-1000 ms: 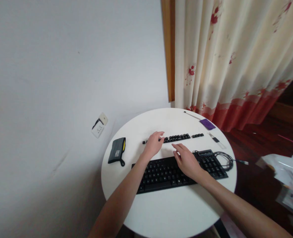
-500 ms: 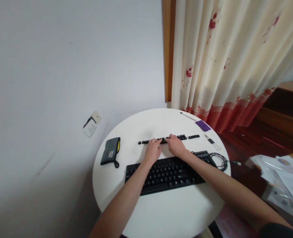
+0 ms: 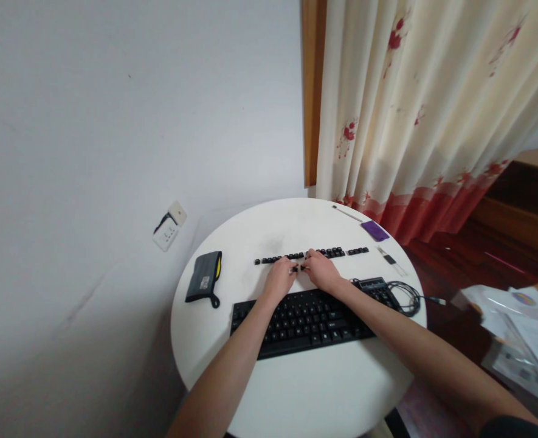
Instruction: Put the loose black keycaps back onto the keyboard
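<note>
Nearest: black keyboard [image 3: 296, 322] on white desk [image 3: 323, 386], partly under both forearms. Just past its far edge, left hand [image 3: 278, 278] appears to pinch one small keycap [image 3: 294, 269]; right hand [image 3: 322, 272] appears to pinch a second keycap [image 3: 303, 267] beside it. Change: half a second ago fingertips were at the row of keycaps [image 3: 331, 252]; now slightly nearer the keyboard. Inference: these two are separated from the row, which lies behind. Farther: purple cloth [image 3: 375, 230].
</note>
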`<state>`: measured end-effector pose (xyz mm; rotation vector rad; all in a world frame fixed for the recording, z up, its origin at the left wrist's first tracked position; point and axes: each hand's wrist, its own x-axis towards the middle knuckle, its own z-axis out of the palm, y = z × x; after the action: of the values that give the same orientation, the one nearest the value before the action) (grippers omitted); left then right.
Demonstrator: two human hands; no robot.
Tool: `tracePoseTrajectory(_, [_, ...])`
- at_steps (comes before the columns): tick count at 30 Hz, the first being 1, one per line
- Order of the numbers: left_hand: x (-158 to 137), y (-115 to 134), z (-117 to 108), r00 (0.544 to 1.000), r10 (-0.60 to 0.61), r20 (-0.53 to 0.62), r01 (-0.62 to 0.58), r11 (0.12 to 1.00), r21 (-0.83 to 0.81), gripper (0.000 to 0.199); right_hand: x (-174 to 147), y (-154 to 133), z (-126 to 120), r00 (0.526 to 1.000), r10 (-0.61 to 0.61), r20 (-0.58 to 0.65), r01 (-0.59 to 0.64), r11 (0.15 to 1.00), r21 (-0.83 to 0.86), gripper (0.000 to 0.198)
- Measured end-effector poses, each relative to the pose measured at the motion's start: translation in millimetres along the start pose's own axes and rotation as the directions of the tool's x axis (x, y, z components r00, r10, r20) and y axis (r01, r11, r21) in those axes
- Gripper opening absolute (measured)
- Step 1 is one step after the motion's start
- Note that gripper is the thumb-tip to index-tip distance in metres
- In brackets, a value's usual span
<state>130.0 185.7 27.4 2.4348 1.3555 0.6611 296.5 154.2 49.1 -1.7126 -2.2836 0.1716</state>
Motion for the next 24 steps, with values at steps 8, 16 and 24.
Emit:
tracePoseTrajectory(8, [1.4, 3.4, -6.4, 0.996, -0.022, 0.082, 0.024, 0.999, -0.031, 0.014, -6.2, -3.7, 1.5, 0.998, 0.017, 0.056, -0.022, 0.996, 0.084, 0.021])
tracePoseTrajectory(16, [3.5, -0.7, -1.5, 0.995, -0.070, 0.073, 0.079, 0.988, -0.130, 0.017, -15.8, -4.8, 7.8, 0.996, 0.058, 0.073, -0.065, 0.993, 0.096, 0.014])
tracePoseTrajectory(24, [1.1, -7.9, 8.1, 0.989, -0.128, 0.076, 0.142, 0.967, -0.213, 0.022, -21.7, -5.1, 12.8, 0.996, 0.074, 0.044, -0.080, 0.984, 0.157, 0.011])
